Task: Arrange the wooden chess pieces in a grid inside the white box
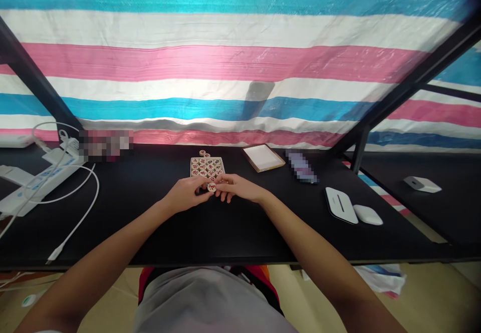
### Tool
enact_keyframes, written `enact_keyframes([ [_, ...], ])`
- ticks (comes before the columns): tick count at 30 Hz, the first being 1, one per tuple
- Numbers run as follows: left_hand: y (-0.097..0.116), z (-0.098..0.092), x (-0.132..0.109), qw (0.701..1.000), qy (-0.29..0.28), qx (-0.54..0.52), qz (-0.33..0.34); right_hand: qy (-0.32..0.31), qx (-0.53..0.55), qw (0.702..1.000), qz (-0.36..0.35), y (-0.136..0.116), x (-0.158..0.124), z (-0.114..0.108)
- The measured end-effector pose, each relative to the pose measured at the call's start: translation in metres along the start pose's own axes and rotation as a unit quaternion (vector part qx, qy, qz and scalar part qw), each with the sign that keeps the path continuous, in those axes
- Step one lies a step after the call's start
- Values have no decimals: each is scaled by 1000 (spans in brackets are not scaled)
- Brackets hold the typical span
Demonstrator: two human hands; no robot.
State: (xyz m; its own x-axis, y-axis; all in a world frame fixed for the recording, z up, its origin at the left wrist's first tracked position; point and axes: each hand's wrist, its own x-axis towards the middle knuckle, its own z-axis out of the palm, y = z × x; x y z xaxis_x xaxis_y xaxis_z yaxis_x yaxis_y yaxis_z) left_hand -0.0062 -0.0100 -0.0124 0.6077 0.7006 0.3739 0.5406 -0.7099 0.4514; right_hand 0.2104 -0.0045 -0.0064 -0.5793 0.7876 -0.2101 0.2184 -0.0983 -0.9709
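Observation:
A round xiangqi piece (pixel 211 187) with a red character is pinched at the near edge of a shallow box. My left hand (pixel 185 193) grips its left side, thumb below and fingers bent above. From the right, the fingertips of my right hand (pixel 236 188) close on the same piece, with the lower fingers curled beneath. Just beyond my hands is the open box (pixel 207 158), filled with rows of red and black pieces; my fingers cover its near part. Two loose pieces (pixel 203 153) lie against its far edge.
A box lid (pixel 263 157) lies right of the pieces, beside a blurred flat object (pixel 301 166). Farther right are a white device (pixel 341 205) and a white rounded case (pixel 368 215). A white power strip (pixel 41 180) and cables occupy the left. Striped sheeting hangs behind the black table (pixel 233 238).

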Motion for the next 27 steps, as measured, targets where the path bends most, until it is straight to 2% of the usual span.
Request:
enact_keyframes([
  [8,1,-1,1,1000,-2,-19,5,21,19,997,-72,0,2,3],
  [10,1,-3,1,1000,-2,-27,-7,62,4,993,-96,1,3,-1],
  [12,1,-4,1,999,10,-27,-14,136,-34,983,-122,4,5,-7],
  [14,0,-5,2,999,39,-13,-16,220,-94,962,-131,10,9,-14],
  [17,-2,-7,4,996,91,20,-10,278,-185,932,-138,21,14,-23],
  [22,-9,-8,8,991,111,58,-50,304,-269,902,-146,29,21,-26],
  [27,-21,-4,8,986,48,74,-145,302,-305,890,-153,31,25,-27],
])
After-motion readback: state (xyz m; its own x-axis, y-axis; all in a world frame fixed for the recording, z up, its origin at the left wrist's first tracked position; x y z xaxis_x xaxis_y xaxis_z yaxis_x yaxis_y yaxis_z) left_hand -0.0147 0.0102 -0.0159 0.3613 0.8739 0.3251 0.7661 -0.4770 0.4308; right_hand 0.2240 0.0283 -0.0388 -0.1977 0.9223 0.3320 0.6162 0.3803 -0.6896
